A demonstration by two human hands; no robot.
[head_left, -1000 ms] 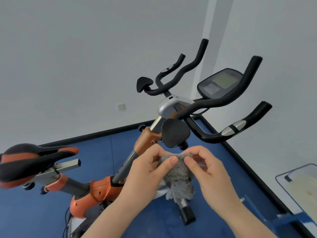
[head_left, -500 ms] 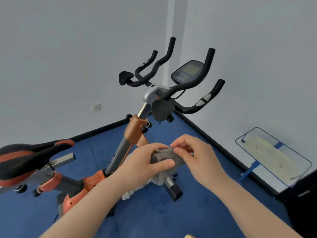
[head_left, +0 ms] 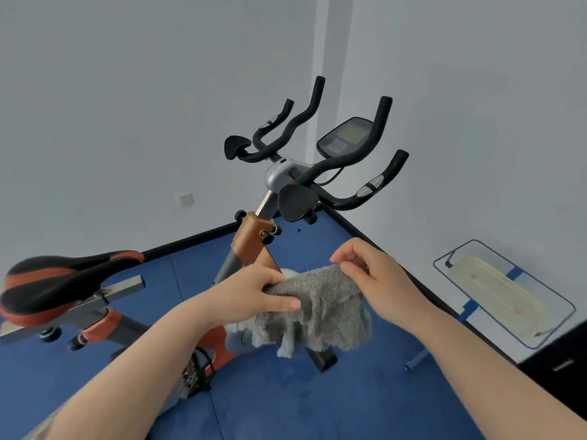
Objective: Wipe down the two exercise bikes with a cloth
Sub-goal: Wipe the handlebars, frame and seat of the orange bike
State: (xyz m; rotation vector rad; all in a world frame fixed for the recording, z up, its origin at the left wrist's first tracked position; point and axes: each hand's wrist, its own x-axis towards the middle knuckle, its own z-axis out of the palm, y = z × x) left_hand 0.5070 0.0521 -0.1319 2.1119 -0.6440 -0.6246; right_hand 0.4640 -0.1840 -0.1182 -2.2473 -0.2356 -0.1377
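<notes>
Spreading the cloth (head_left: 317, 309) just below the bike (head_left: 254, 239) handlebars: left hand (head_left: 254, 296) gripping one edge, right hand (head_left: 374, 281) fingers (head_left: 344, 265) pinching the other, probably readying a wiping face.

Both arms reach forward, left hand (head_left: 254, 295) and right hand (head_left: 378, 281) with fingers curled, pinching.

Grey fluffy cloth (head_left: 320, 309) hangs spread before the orange-black exercise bike (head_left: 254, 239) — upright on blue floor.
</notes>
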